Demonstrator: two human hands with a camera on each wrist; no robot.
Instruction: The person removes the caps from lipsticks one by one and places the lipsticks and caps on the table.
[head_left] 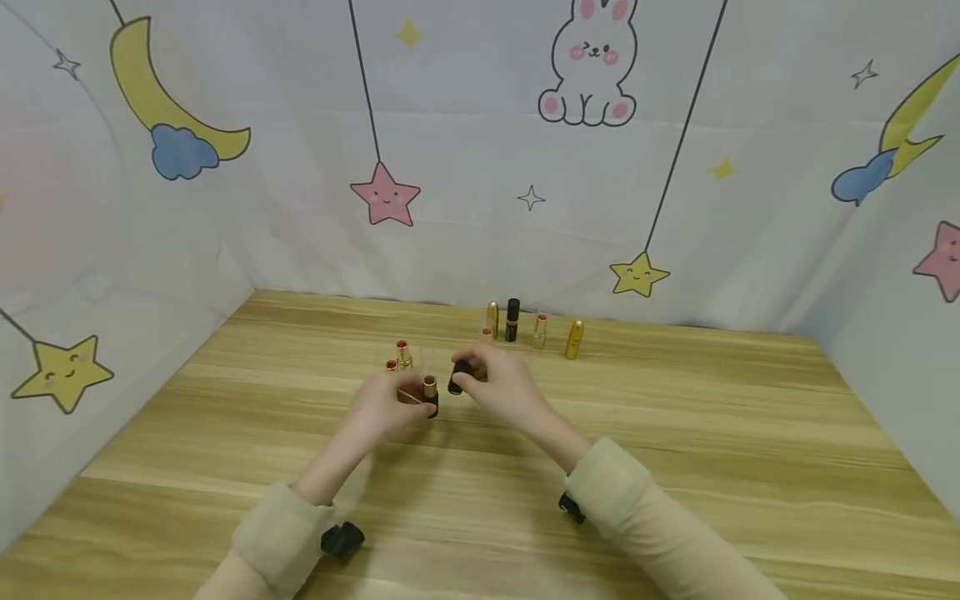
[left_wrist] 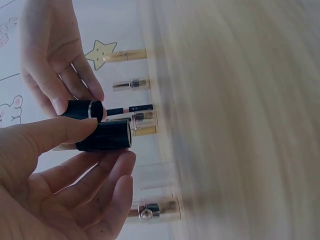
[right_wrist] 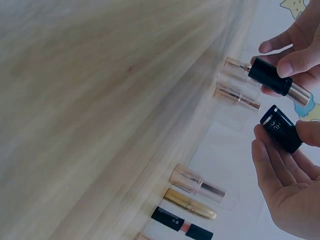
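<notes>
Lipstick (head_left: 430, 388) stands pinched in the left hand (head_left: 381, 407), below and slightly left of the head view's centre; just right of it, apart, the right hand (head_left: 504, 385) grips a black cap (head_left: 456, 383).

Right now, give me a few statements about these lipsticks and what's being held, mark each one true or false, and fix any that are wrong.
1. The left grip holds the black-cased lipstick. True.
2. The black cap is fitted onto that lipstick. False: the two are apart.
3. The right grip pinches the black cap. True.
4. The black tube at the back of the table lies on its side. False: it stands upright.
5. The gold tube at the right end of the back group stands upright. True.
</notes>
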